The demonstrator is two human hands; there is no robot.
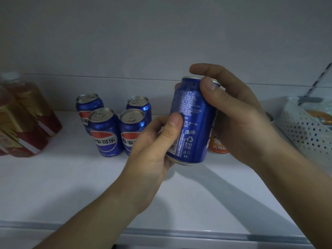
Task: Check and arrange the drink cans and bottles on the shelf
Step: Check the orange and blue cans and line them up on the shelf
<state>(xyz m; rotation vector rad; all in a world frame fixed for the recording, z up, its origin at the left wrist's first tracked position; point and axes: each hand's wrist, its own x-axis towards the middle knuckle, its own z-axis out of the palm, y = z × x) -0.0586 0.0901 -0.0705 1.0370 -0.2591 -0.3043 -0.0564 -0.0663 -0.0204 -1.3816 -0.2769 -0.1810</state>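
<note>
You hold a blue Pepsi can (193, 121) in both hands, lifted clear of the white shelf (71, 186) and turned so its printed back panel, small text, recycling mark and part of a barcode, faces you. Its long axis stands close to upright, with the top leaning a little to the right and away from you.

Your left hand (152, 146) takes the lower half: the thumb lies flat across the label, and the fingers curl round the far side and under the base, out of sight. Your right hand (239, 115) takes the upper half from the right: the thumb presses just below the rim, the forefinger arches over the lid, and the palm wraps the can's right flank. Both grips are closed snugly on the can, with no slack showing.

The relation that matters for the next move is sideways. The four Pepsi cans (115, 123) stand in a two-by-two block to the left of the held can and a little further back, all upright, the front pair showing their logos. Your left hand is the nearer one to that block, its knuckles just beside the front right can. To set this can down with its logo forward, you would probably need to turn it about half a turn round its own axis first.

Behind your right hand an orange drink can (216, 144) peeks out. A white perforated basket (305, 130) sits at the far right, and red-labelled bottles (27, 123) at the far left.
</note>
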